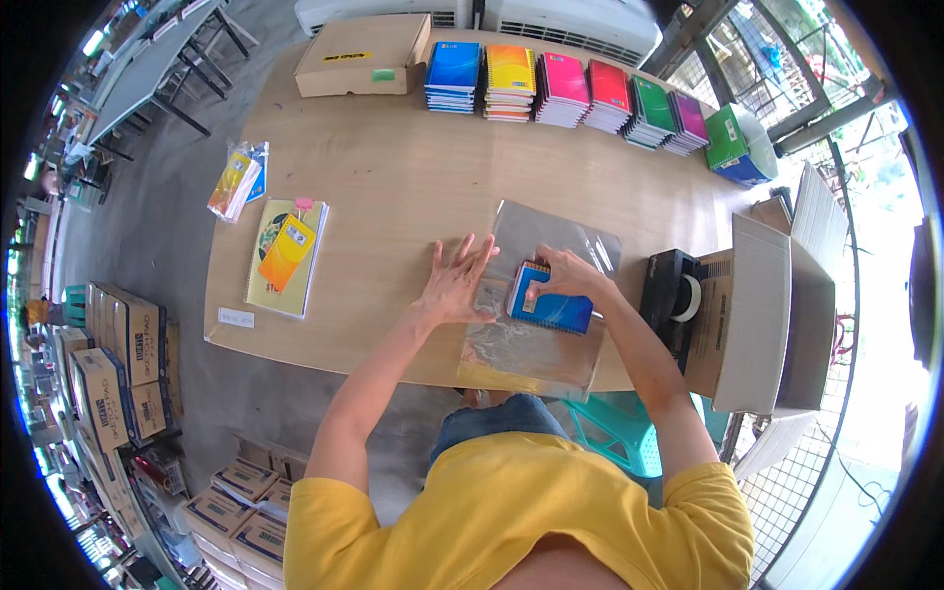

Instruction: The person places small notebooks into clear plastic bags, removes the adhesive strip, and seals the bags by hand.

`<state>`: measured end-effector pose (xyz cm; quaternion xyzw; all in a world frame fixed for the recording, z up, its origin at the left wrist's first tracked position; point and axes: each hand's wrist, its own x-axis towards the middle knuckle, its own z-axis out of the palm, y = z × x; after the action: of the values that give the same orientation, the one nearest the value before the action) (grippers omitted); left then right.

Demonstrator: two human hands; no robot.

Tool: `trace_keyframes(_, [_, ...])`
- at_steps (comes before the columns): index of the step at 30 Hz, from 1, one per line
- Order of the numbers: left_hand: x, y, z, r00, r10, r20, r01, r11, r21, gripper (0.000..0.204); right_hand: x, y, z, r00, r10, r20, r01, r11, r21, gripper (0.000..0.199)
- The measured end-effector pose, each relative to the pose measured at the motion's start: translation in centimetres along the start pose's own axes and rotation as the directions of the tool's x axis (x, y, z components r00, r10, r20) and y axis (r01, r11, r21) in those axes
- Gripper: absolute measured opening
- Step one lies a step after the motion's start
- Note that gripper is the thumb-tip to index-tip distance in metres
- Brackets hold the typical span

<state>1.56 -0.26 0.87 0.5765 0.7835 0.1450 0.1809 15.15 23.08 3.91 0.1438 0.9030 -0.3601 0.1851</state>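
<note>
A blue spiral notebook [557,313] lies on a sheet of clear plastic wrapping [531,356] near the table's front edge. My right hand [568,275] grips its upper edge, with thumb and fingers closed on the cover. To its left, my left hand [460,283] rests with fingers spread at the plastic's left edge, holding nothing. Farther left lies a larger spiral notebook [265,285], with a small orange-yellow notebook [287,254] on top of it. Beyond that sits a plastic-wrapped pack of small notebooks [236,184].
Along the table's far side stand several notebook stacks, including blue [453,74], yellow [509,79] and green [649,110], beside a closed cardboard box [362,57]. On the right are a black tape dispenser [671,295] and an open carton [757,315]. A teal stool [619,433] stands below the edge.
</note>
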Motion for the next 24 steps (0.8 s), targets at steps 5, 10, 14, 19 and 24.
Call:
trace_keyframes(5, [-0.1, -0.1, -0.1, 1.0, 0.003, 0.012, -0.004, 1.0, 0.014, 0.147, -0.3, -0.5, 0.3, 0.999, 0.038, -0.004, -0.038, 0.999, -0.026, 0.088])
trace_keyframes(10, [0.1, 0.1, -0.3, 1.0, -0.001, 0.03, 0.001, 1.0, 0.012, 0.145, -0.8, 0.6, 1.4, 0.979, -0.075, -0.189, 0.06, 0.995, -0.083, 0.085])
trace_keyframes(14, [-0.1, 0.0, -0.1, 1.0, 0.014, 0.005, -0.014, 1.0, 0.002, 0.145, -0.8, 0.3, 1.3, 0.98, -0.071, -0.183, 0.049, 0.991, -0.123, 0.085])
trace_keyframes(19, [-0.1, 0.1, 0.1, 1.0, 0.014, -0.006, -0.014, 1.0, 0.018, 0.145, -0.5, 0.0, 1.1, 0.981, -0.092, -0.17, 0.068, 0.987, -0.142, 0.084])
trace_keyframes(24, [0.0, 0.4, -0.1, 0.999, 0.005, 0.034, -0.006, 0.999, 0.035, 0.145, -0.5, 0.2, 0.8, 0.987, -0.028, -0.155, 0.0, 0.985, -0.174, 0.08])
